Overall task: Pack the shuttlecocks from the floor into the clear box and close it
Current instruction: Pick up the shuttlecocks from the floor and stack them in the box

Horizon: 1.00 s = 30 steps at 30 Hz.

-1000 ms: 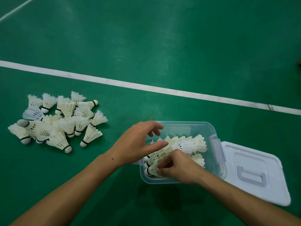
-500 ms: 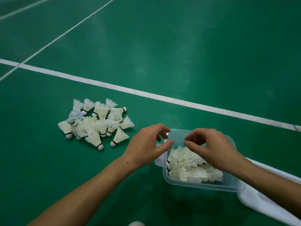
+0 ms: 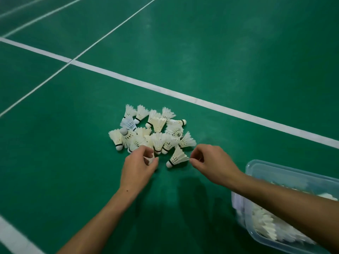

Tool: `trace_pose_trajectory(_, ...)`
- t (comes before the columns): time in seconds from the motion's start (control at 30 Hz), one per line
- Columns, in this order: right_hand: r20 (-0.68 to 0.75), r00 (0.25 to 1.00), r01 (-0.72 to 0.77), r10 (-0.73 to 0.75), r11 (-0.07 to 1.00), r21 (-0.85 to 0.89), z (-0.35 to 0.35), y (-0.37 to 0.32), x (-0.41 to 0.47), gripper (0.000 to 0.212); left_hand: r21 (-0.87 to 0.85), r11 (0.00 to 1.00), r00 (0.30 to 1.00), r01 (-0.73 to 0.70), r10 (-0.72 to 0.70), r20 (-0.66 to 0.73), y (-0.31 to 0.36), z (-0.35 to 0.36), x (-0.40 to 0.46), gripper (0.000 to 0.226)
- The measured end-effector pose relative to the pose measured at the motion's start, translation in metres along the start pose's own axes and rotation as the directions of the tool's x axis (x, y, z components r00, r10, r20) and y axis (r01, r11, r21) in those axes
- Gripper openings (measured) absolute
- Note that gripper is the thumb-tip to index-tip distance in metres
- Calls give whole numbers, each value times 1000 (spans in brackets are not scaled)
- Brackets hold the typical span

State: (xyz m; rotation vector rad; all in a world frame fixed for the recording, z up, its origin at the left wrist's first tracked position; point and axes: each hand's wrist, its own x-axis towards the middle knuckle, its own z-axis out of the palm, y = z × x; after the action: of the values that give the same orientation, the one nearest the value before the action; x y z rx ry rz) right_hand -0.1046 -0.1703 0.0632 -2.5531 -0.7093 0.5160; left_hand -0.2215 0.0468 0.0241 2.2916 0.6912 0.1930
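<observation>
The floor [image 3: 201,52] is a green sports court, crossed by a broad white line [image 3: 183,95] that runs from the far left down toward the right edge, and thinner white lines [image 3: 102,36] meet it at the far left. A heap of white feather shuttlecocks [image 3: 154,132] lies on the floor just on the near side of the broad line, many of them leaning on each other, with cork heads pointing in different directions. Nothing stands between the hands and this heap. One shuttlecock [image 3: 177,157] lies a little apart at the near right edge of the heap, its cork toward the near left and its feathers toward the right. The right hand [image 3: 212,164] reaches to it with thumb and forefinger pinched together at the tip of its feather skirt; the other fingers are curled. The left hand [image 3: 138,166] is at the near edge of the heap, its fingers bent around a small white shuttlecock piece, but how firmly it holds it I cannot tell, since the fingers hide most of it. The clear box [image 3: 286,173] stands on the floor at the right, near the right forearm, which passes over its near left part. It is open on top, and more shuttlecocks [image 3: 266,224] lie inside it in a row.
</observation>
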Motion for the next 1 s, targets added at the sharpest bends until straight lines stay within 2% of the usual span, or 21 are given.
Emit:
trace_pose_trajectory(0.07,-3,999,-33,33,999,-16,15,-2,15,13,91,995,998,30,-25,-51,-14,-2,12,33)
trace_pose_trajectory(0.17,-27,998,-64,63,997,-48,34,-3,32,30,176,984,999,1,6,-40,-19,-1,27,52)
trace_pose_trajectory(0.37,5,995,-101,102,993,-59,63,-9,46,34,321,944,997,-81,70,46,-4,11,42,63)
trace_pose_trajectory(0.43,8,997,-78,79,995,-62,65,-9,44,35,329,938,994,-106,92,59,-3,16,41,67)
trace_pose_trajectory(0.53,26,998,-52,53,997,-50,57,-8,33,35,245,959,988,-142,122,98,-5,24,42,77)
trace_pose_trajectory(0.6,41,999,-21,23,999,-32,42,-7,20,35,217,964,984,-156,132,120,-4,28,44,67)
trace_pose_trajectory(0.73,37,999,29,-30,999,28,-11,1,-22,33,189,972,989,-138,126,73,-2,26,50,12)
trace_pose_trajectory(0.77,30,999,30,-32,998,52,-27,4,-35,33,173,977,992,-127,121,43,-1,23,48,6)
trace_pose_trajectory(0.9,-19,999,-34,38,986,166,-92,32,-97,32,121,986,992,-113,119,-49,6,5,21,8)
trace_pose_trajectory(1.0,-122,982,-108,144,959,264,-127,60,-144,35,121,978,984,-169,175,-41,18,-6,-4,9)
